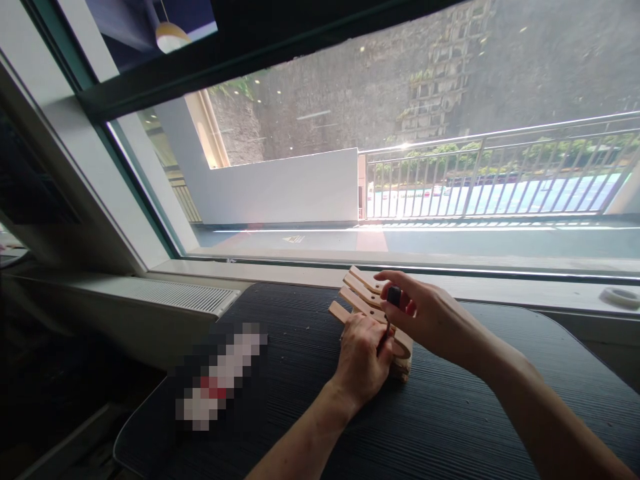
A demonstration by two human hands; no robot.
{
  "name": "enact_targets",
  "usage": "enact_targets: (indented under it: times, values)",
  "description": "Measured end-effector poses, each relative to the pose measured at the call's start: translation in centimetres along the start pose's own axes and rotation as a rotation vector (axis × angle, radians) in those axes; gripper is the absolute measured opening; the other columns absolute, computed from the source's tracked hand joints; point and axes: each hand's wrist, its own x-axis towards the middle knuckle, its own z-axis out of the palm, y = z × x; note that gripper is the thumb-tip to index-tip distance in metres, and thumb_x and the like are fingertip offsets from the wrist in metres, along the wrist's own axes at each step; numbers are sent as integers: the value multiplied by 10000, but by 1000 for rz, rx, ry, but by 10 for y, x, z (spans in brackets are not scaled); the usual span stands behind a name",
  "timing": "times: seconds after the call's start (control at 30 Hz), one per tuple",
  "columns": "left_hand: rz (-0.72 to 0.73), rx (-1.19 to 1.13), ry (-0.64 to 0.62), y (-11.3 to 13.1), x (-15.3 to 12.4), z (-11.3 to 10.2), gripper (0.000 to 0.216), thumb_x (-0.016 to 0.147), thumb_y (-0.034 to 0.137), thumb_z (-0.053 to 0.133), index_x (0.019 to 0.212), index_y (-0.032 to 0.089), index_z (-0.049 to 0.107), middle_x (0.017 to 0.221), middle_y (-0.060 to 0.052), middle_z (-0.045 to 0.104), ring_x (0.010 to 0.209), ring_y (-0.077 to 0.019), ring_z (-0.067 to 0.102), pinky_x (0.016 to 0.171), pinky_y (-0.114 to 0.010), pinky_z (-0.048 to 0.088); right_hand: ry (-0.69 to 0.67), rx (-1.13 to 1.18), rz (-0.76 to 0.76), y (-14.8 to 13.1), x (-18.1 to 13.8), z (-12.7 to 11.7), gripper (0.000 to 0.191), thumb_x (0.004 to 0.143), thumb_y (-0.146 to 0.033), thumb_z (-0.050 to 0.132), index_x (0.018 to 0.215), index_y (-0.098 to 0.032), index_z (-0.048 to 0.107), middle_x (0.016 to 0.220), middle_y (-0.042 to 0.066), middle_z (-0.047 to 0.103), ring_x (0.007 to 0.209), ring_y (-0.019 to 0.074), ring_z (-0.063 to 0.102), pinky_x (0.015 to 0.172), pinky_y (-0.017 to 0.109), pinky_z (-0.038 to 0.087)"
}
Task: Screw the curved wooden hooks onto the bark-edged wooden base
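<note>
A small wooden assembly (361,290) sits on the dark table, with several pale curved slats side by side and dark round spots along them. Its rounded end and a rough-edged block (401,369) show at the near right. My left hand (361,353) is closed over its near side, covering part of the slats. Above it, my right hand (425,310) pinches the black handle of what looks like a screwdriver (395,297). The thin shaft points down beside my left thumb; its tip is hidden there.
The black wood-grain table (295,413) has rounded corners. A blurred-out pale and red item (220,380) lies on its left. Behind stand a white sill (310,272) and a large window; a white ring-shaped object (621,297) rests on the sill at right. A vented radiator cover (185,293) is at left.
</note>
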Motion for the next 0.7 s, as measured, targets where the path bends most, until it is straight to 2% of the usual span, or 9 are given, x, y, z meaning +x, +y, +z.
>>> enact_targets:
  times: [0.1, 0.27, 0.43, 0.57, 0.7]
  values:
    - [-5, 9, -4, 1, 0, -1, 98, 824, 180, 490, 744, 187, 546, 849, -34, 581, 891, -198, 504, 881, -375, 406, 11, 6, -17, -2, 1, 1, 278, 850, -304, 478, 1108, -264, 573, 654, -21, 653, 570, 136, 575, 554, 231, 394]
    - [-7, 11, -3, 0, 0, 0, 83, 814, 171, 496, 763, 191, 560, 852, -37, 585, 896, -203, 509, 880, -378, 410, 55, -85, 6, 0, 4, 9, 227, 841, -362, 512, 1014, -242, 595, 672, 1, 669, 581, 158, 594, 538, 239, 381]
    - [-6, -4, -1, -1, -1, 1, 79, 811, 167, 506, 800, 192, 580, 891, -39, 596, 928, -206, 509, 890, -372, 410, 23, -64, 0, 0, 2, 5, 309, 823, -391, 532, 1106, -273, 570, 670, -18, 662, 569, 149, 583, 519, 231, 376]
    - [0, -12, -13, -1, 0, 0, 82, 820, 178, 502, 808, 192, 581, 890, -36, 597, 918, -202, 509, 886, -368, 409, 25, -23, -18, -3, 0, 0, 299, 847, -314, 472, 1126, -278, 573, 758, -10, 682, 582, 130, 583, 554, 231, 398]
    - [-9, 4, -10, -1, 0, 0, 82, 819, 174, 496, 772, 187, 561, 866, -36, 588, 902, -203, 509, 877, -373, 411, 21, -46, -17, -4, 2, 3, 267, 851, -314, 473, 1072, -252, 610, 630, -19, 653, 543, 135, 574, 540, 231, 385]
